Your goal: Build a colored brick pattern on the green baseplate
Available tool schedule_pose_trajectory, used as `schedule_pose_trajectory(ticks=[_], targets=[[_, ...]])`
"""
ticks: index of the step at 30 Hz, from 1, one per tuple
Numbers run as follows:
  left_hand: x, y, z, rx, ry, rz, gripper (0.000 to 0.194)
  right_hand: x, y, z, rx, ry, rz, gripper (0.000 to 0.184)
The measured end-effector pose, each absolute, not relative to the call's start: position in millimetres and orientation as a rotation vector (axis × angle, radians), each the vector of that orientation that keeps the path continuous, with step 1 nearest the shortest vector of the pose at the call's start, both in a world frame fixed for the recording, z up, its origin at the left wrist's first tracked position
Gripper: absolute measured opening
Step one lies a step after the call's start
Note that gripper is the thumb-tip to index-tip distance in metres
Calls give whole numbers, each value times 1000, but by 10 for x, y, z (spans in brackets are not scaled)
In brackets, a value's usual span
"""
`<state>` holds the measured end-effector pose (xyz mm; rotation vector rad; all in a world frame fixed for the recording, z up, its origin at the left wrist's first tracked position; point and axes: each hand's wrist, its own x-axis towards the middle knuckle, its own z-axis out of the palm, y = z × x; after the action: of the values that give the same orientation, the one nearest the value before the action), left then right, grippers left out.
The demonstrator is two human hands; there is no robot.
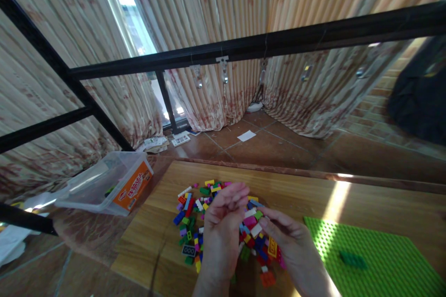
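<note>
My left hand (225, 222) is over the middle of a pile of toy building bricks (249, 229). Its fingers are slightly curled and lie close together, with the palm turned to the right; I see nothing held in it. To its right, my right hand (294, 243) pinches a small lime-green brick (258, 215) between thumb and forefinger. White and pink bricks are close by its fingertips. Both hands hide part of the pile. A green baseplate (383, 250) lies to the right, bearing a dark green brick (353, 260).
The bricks and baseplate are on a wooden table (146, 250). At the left stands a clear plastic box (94, 190) with an orange label. A black metal rail (244, 48) crosses before patterned curtains (216, 14). Papers (246, 136) lie on the tiled floor beyond.
</note>
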<state>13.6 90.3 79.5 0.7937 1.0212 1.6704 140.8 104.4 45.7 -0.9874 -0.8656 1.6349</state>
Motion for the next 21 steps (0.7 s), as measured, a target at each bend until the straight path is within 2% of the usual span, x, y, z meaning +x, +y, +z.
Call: schedule_pose_trajectory(ticks=[2, 4, 8, 12, 21], targets=[[69, 915, 775, 832, 1231, 1655, 33, 1420, 1044, 453, -1002, -888, 1611, 32], [39, 908, 745, 983, 1413, 1456, 35, 1430, 1048, 477, -1011, -922, 1572, 32], [105, 872, 715, 1246, 1400, 1114, 31, 1444, 1063, 563, -992, -964, 1518, 35], [200, 853, 702, 1252, 1589, 1137, 32, 1433, 1064, 576, -1027, -962, 1452, 43], [255, 916, 597, 1196, 1674, 1178, 33, 1385, 1046, 526, -1074, -951, 1581, 40]])
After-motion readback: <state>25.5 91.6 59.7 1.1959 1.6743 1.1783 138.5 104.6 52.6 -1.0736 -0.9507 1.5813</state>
